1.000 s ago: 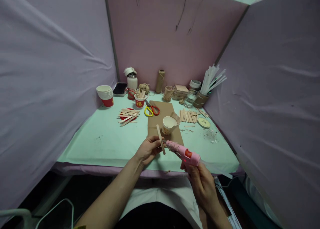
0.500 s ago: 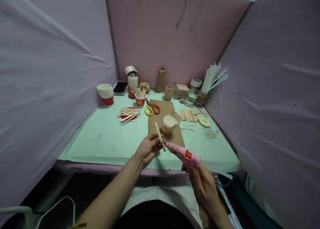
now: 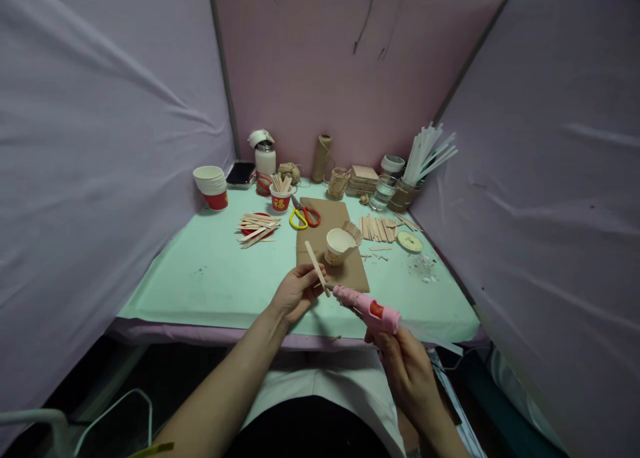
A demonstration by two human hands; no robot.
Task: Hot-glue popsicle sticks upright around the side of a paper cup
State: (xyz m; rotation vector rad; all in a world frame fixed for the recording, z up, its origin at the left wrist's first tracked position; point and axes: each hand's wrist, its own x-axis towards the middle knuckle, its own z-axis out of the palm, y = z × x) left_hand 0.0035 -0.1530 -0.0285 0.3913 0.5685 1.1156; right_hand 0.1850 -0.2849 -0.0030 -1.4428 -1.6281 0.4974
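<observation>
Between the fingers of my left hand (image 3: 299, 293) is a flat wooden craft stick (image 3: 315, 263), tilted with its upper end leaning left. My right hand (image 3: 403, 361) is wrapped round the handle of a pink hot glue gun (image 3: 369, 308). Its nozzle points left and is at the lower end of the stick; whether they touch I cannot tell. Just beyond my hands a paper cup (image 3: 339, 247) stands on a brown cardboard sheet (image 3: 325, 211), with craft sticks fixed along its right side. Scissors (image 3: 304, 217) with one yellow and one red handle lie partly on the cardboard.
On the left are stacked paper cups (image 3: 211, 187), loose sticks (image 3: 257, 229) on a red lid and a red cup (image 3: 281, 198) of sticks. Rightward lie more sticks (image 3: 377, 229), a round lid (image 3: 409, 242), a glass (image 3: 383, 193) and glue sticks (image 3: 425, 155) in a holder.
The craft stick has shifted slightly up and left in my left hand, its lower end still by the nozzle. The glue gun has hardly moved.
</observation>
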